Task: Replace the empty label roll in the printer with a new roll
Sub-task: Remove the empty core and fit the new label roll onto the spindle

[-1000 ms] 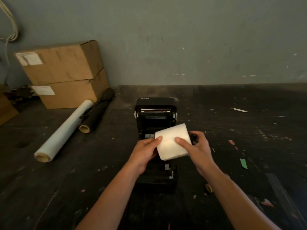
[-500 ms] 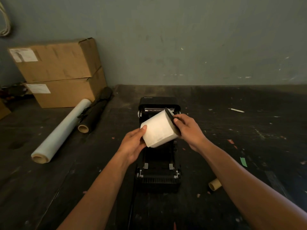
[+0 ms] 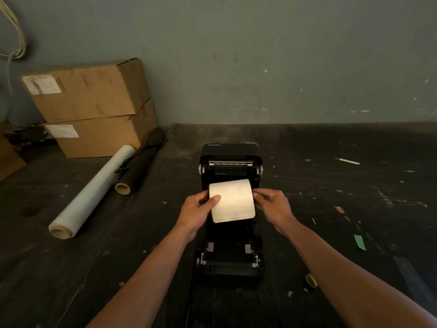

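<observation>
"Xprinter" is printed in small pale letters on the raised lid of the black printer (image 3: 230, 233), which sits open at the centre of the frame on the dark table (image 3: 331, 209). A label strip inside the lid is too small to read, as are the white shipping labels on the two stacked cardboard boxes (image 3: 94, 107) at upper left.

Half a second ago the white label roll (image 3: 231, 201) was tilted and held higher, in front of the lid; now it lies level, lower, over the open bay. The left hand (image 3: 196, 210) grips its left end, thumb curled onto the paper. The right hand (image 3: 272, 207) pinches at the right end, fingers narrow; what they touch is hidden. An empty cardboard core (image 3: 311, 280) lies lower right of the printer.
</observation>
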A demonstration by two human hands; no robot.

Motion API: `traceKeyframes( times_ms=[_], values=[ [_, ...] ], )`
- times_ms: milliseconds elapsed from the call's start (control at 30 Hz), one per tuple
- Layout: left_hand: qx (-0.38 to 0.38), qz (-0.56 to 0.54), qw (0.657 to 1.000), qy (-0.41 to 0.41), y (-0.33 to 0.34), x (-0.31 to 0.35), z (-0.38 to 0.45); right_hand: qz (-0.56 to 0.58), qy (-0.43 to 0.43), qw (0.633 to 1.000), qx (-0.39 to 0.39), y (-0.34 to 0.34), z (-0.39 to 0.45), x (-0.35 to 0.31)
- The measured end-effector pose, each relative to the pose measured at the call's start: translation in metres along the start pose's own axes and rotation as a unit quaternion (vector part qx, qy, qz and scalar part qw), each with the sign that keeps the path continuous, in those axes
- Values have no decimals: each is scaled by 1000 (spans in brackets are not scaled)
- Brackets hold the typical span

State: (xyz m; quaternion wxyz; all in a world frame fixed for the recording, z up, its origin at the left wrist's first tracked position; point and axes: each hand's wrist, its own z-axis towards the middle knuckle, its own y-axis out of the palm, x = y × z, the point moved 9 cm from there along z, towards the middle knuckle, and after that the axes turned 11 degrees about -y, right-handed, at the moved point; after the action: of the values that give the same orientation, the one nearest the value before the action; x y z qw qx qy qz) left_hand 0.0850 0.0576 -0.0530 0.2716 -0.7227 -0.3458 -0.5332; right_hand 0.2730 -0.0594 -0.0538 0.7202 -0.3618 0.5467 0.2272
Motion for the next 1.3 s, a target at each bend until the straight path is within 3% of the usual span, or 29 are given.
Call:
traceKeyframes(
  times_ms=[200, 500, 1300],
  values=[
    [-2, 30, 999, -15, 1, -17, 18, -71, -41, 996, -27, -1, 12, 8],
    [16, 139, 990, 8, 3, -28, 23, -84, -66, 993, -45, 9, 8, 39],
    [64, 272, 957, 81, 4, -51, 17, -161, -106, 981, -16, 24, -13, 65]
  ],
)
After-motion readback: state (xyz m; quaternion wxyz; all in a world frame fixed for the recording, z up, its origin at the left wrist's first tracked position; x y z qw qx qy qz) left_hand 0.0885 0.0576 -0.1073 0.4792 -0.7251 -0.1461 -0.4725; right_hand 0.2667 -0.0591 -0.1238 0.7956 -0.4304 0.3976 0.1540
